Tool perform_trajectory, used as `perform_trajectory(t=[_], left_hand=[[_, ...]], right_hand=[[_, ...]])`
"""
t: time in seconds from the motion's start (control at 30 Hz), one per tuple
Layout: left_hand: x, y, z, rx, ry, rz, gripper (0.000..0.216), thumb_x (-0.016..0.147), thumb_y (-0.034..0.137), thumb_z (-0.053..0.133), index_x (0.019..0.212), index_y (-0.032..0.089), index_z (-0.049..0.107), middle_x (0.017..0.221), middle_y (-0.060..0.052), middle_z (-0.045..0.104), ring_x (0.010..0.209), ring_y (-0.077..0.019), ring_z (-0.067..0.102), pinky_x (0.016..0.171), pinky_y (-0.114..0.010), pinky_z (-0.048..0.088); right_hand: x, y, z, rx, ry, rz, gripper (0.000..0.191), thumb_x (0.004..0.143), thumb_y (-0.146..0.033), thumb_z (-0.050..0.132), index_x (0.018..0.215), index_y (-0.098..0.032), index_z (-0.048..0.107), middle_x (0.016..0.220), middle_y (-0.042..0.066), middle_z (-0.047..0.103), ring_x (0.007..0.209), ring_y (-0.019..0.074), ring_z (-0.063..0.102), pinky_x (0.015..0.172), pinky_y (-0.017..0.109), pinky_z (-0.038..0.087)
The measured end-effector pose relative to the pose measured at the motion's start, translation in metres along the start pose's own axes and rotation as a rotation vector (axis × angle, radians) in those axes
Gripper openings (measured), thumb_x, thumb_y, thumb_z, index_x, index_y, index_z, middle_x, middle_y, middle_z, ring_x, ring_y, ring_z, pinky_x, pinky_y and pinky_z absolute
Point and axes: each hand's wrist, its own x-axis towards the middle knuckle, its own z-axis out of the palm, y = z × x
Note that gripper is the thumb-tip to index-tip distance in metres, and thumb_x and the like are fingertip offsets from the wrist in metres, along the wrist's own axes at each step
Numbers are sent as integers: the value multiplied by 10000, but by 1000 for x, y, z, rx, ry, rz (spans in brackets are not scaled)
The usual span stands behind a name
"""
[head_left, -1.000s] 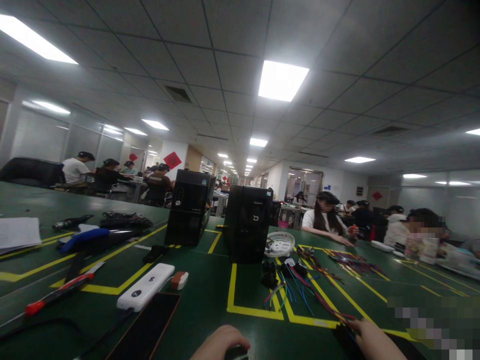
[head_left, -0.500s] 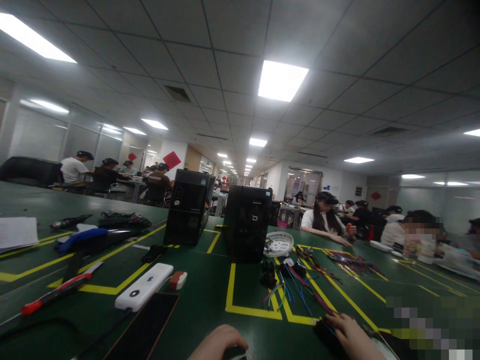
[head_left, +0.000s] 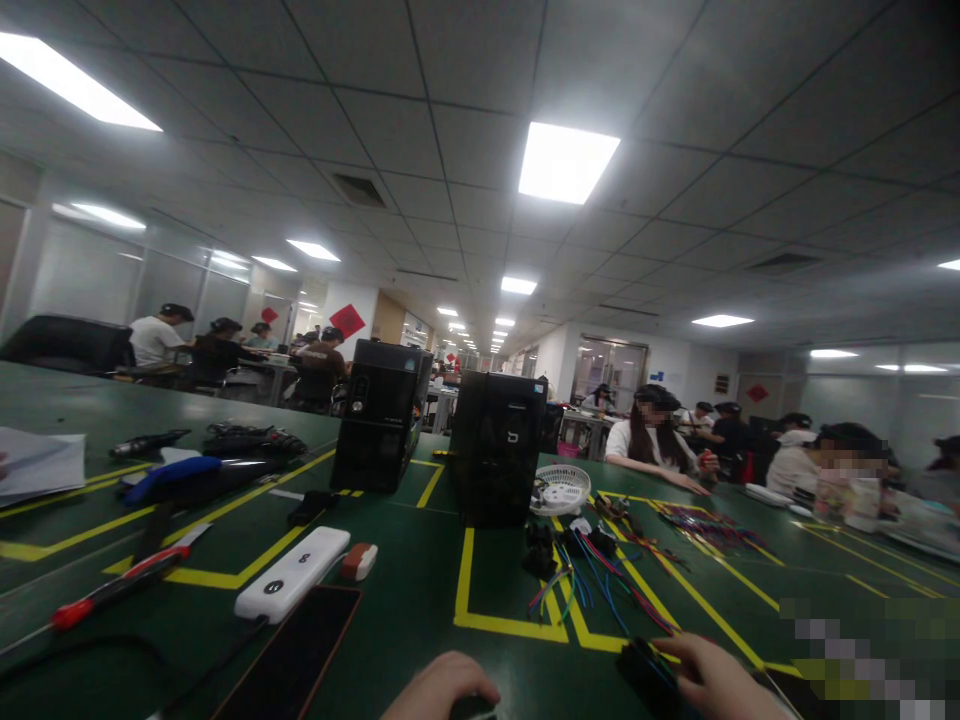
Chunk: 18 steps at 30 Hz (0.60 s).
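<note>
Two hands low in frame. Left hand (head_left: 441, 688) curled over a small dark object (head_left: 472, 708); grip unclear. Right hand (head_left: 716, 678) grips black connector (head_left: 646, 672) of coloured wires (head_left: 600, 590). Two black computer towers (head_left: 499, 448) behind.

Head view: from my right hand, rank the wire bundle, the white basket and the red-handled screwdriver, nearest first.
From the right hand:
1. Wire bundle, just ahead of it.
2. White basket, farther back, beside the right computer tower.
3. Red-handled screwdriver, far across on the left.
</note>
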Motion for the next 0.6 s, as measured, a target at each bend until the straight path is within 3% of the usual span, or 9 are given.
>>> perform_trajectory(t=[0.43, 0.6], left_hand=[[-1, 0, -1, -33, -3, -23, 343, 825, 485, 630, 1061, 240, 673, 1063, -60, 671, 1013, -212, 588, 903, -273, 410], [4, 7, -2, -36, -54, -61, 324, 845, 502, 608, 1026, 243, 678, 1055, -52, 673, 1027, -226, 579, 917, -294, 401]], right_hand=[[2, 7, 7, -6, 11, -30, 431, 696, -51, 473, 1004, -219, 724, 840, 48, 719, 777, 204, 651, 656, 237, 428], [2, 2, 10, 16, 23, -64, 379, 708, -122, 471, 961, -215, 737, 841, 55, 720, 788, 207, 653, 673, 237, 434]])
